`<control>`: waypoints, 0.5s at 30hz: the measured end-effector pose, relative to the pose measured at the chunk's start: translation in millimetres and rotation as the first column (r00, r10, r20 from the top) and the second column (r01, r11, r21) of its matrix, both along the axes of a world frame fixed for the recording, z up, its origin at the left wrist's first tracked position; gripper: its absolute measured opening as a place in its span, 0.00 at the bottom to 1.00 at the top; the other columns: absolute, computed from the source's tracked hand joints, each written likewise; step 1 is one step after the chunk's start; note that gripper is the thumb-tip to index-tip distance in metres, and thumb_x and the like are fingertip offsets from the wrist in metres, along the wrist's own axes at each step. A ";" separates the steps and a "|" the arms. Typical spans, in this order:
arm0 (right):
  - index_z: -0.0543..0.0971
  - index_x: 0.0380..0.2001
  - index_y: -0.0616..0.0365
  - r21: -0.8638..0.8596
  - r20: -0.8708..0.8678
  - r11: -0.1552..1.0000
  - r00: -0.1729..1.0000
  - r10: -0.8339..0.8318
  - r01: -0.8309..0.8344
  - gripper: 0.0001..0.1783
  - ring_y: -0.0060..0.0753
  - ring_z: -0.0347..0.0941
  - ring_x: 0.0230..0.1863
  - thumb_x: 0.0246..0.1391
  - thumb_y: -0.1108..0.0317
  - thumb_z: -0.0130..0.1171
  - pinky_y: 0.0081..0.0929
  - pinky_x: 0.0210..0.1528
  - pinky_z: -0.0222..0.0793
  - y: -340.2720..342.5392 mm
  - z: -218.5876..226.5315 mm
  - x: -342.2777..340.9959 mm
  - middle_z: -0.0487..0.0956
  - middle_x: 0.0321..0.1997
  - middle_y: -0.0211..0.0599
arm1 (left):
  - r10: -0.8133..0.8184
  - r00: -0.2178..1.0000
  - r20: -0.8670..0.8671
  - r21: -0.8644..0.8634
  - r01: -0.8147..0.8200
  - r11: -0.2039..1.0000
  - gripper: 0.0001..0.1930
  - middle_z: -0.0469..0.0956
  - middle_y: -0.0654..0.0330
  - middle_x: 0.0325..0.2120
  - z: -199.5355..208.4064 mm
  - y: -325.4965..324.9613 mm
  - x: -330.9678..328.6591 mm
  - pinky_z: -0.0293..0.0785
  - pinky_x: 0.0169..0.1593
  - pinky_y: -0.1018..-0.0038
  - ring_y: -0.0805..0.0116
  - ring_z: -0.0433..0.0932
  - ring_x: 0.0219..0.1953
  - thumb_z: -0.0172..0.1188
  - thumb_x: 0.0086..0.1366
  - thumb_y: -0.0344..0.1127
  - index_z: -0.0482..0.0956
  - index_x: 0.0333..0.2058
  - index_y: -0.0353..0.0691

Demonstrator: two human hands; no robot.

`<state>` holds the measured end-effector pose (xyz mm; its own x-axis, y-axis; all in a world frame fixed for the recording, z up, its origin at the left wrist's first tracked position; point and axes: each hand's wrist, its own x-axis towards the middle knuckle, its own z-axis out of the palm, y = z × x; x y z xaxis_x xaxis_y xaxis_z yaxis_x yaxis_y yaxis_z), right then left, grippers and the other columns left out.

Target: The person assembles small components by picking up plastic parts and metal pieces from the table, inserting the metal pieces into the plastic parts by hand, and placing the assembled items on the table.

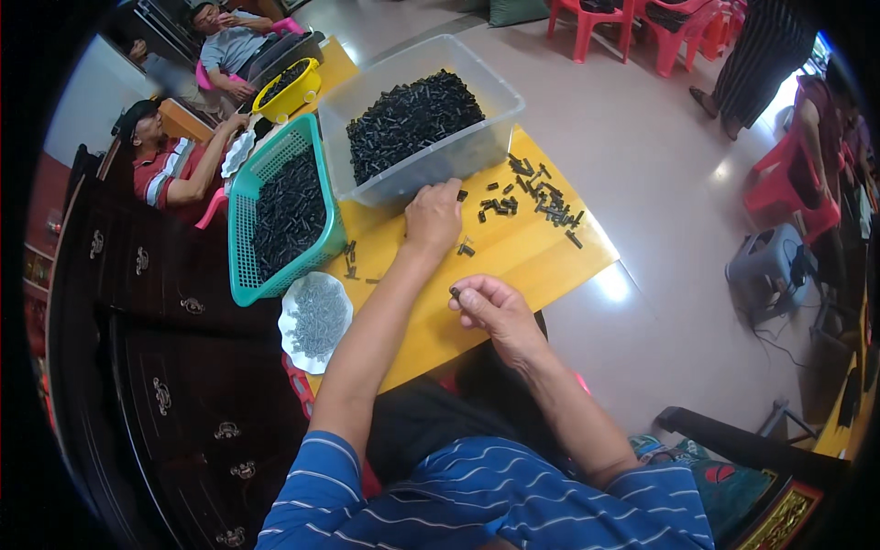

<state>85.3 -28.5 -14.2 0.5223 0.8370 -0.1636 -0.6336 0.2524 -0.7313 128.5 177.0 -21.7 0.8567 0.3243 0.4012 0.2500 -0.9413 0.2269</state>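
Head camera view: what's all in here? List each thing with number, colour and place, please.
Table: one, yellow, centre
Storage bin: one, translucent, on the table's far part
Perforated basket: one, teal, left of the bin
Basin: one, yellow, beyond the basket
Small cylindrical pieces: uncountable, black, in all three containers and loose on the table
Scalloped plates: two, white, near the basket
Tiny pieces: uncountable, clear or greyish, on the nearer plate
Drawer cabinet: one, dark brown, left
Plastic chairs: several, red, mostly upper right and right
Plastic stool: one, grey, right
Other people: at least four, varied clothing, upper left and right
Striped shirt: one, blue, lower edge
Left hand: one, bare, by the bin
Right hand: one, bare, pinching a dark piece
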 end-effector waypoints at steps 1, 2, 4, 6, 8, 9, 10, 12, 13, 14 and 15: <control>0.79 0.45 0.57 0.003 0.001 1.000 1.000 0.004 -0.004 0.11 0.15 0.72 0.34 0.65 0.63 0.58 0.15 0.41 0.70 -0.2 -0.5 0.7 0.81 0.38 0.28 | -0.022 1.000 0.007 0.008 0.022 1.000 0.13 0.81 0.53 0.34 0.5 0.4 1.0 0.77 0.44 0.55 0.51 0.79 0.40 0.62 0.58 0.31 0.76 0.42 0.42; 0.79 0.45 0.57 0.005 0.003 1.000 1.000 0.010 -0.010 0.11 0.15 0.72 0.34 0.65 0.63 0.58 0.15 0.41 0.70 -0.6 -1.0 0.8 0.81 0.38 0.28 | -0.019 1.000 0.009 0.011 0.019 1.000 0.13 0.81 0.53 0.34 0.7 0.0 0.5 0.77 0.44 0.55 0.51 0.79 0.40 0.62 0.58 0.31 0.76 0.42 0.42; 0.79 0.46 0.56 0.002 0.003 1.000 1.000 0.016 -0.016 0.11 0.14 0.72 0.34 0.65 0.63 0.58 0.15 0.41 0.70 -1.8 -1.6 1.0 0.81 0.38 0.27 | -0.018 0.999 0.045 0.004 0.018 1.000 0.14 0.80 0.53 0.33 4.9 -3.3 -0.9 0.76 0.44 0.55 0.51 0.79 0.40 0.60 0.58 0.29 0.77 0.44 0.42; 0.79 0.46 0.56 -0.002 0.007 1.000 1.000 0.025 -0.025 0.11 0.14 0.72 0.34 0.65 0.63 0.58 0.15 0.41 0.70 -2.5 -2.4 0.9 0.81 0.38 0.27 | -0.023 0.991 0.136 -0.009 0.024 1.000 0.12 0.80 0.53 0.33 12.5 -7.5 -12.1 0.76 0.44 0.55 0.50 0.79 0.40 0.59 0.59 0.29 0.78 0.43 0.41; 0.78 0.46 0.55 -0.008 -0.037 0.999 0.999 0.033 -0.033 0.12 0.14 0.72 0.33 0.64 0.62 0.59 0.15 0.40 0.69 -2.8 -3.8 1.2 0.81 0.38 0.26 | -0.024 0.974 0.227 -0.027 0.031 0.999 0.11 0.80 0.52 0.34 23.0 -15.3 -29.6 0.76 0.43 0.55 0.49 0.79 0.40 0.59 0.59 0.29 0.79 0.41 0.40; 0.78 0.46 0.55 -0.012 -0.030 0.999 0.999 0.042 -0.043 0.12 0.14 0.72 0.33 0.64 0.62 0.59 0.15 0.40 0.69 -2.7 -3.2 1.3 0.81 0.38 0.26 | -0.023 0.968 0.250 -0.113 0.053 0.992 0.09 0.80 0.53 0.32 28.2 -18.9 -41.8 0.76 0.41 0.59 0.53 0.80 0.36 0.59 0.59 0.28 0.80 0.39 0.38; 0.78 0.45 0.55 -0.004 -0.046 0.999 0.998 0.036 -0.036 0.11 0.15 0.72 0.32 0.64 0.62 0.60 0.15 0.38 0.69 -2.2 -1.9 0.4 0.80 0.37 0.26 | -0.011 0.961 0.275 -0.198 0.068 0.978 0.07 0.80 0.53 0.31 33.5 -23.0 -58.1 0.77 0.38 0.63 0.56 0.80 0.33 0.59 0.59 0.27 0.81 0.36 0.37; 0.78 0.44 0.54 0.008 -0.052 0.999 0.998 0.032 -0.032 0.10 0.16 0.72 0.29 0.63 0.62 0.61 0.15 0.36 0.69 -2.4 -1.4 -0.5 0.80 0.35 0.26 | 0.057 0.953 0.296 -0.386 0.065 0.920 0.06 0.80 0.54 0.30 44.5 -35.7 -90.8 0.76 0.36 0.68 0.62 0.80 0.30 0.60 0.59 0.26 0.81 0.36 0.36; 0.78 0.44 0.54 -0.003 -0.040 0.998 0.997 0.060 -0.060 0.10 0.16 0.72 0.29 0.63 0.62 0.61 0.15 0.36 0.69 -1.3 -1.7 -1.4 0.80 0.35 0.26 | 0.115 0.945 0.307 -0.547 0.077 0.833 0.05 0.80 0.56 0.29 46.8 -40.0 -109.7 0.76 0.35 0.74 0.68 0.79 0.27 0.61 0.58 0.25 0.81 0.35 0.36; 0.78 0.44 0.54 -0.006 -0.025 0.999 0.998 0.050 -0.050 0.10 0.15 0.72 0.30 0.63 0.62 0.60 0.15 0.36 0.69 -0.7 -3.0 -2.0 0.80 0.36 0.26 | 0.168 0.941 0.294 -0.668 0.076 0.740 0.07 0.80 0.61 0.27 41.4 -42.0 -126.6 0.74 0.34 0.82 0.79 0.77 0.27 0.63 0.59 0.25 0.81 0.37 0.35; 0.78 0.44 0.54 -0.009 -0.011 0.999 0.999 0.040 -0.040 0.11 0.15 0.71 0.30 0.63 0.62 0.60 0.16 0.37 0.68 -0.6 -3.1 -3.0 0.80 0.36 0.26 | 0.195 0.932 0.304 -0.677 0.067 0.733 0.07 0.80 0.61 0.27 36.7 -45.2 -143.1 0.74 0.34 0.82 0.79 0.77 0.27 0.63 0.59 0.25 0.81 0.37 0.35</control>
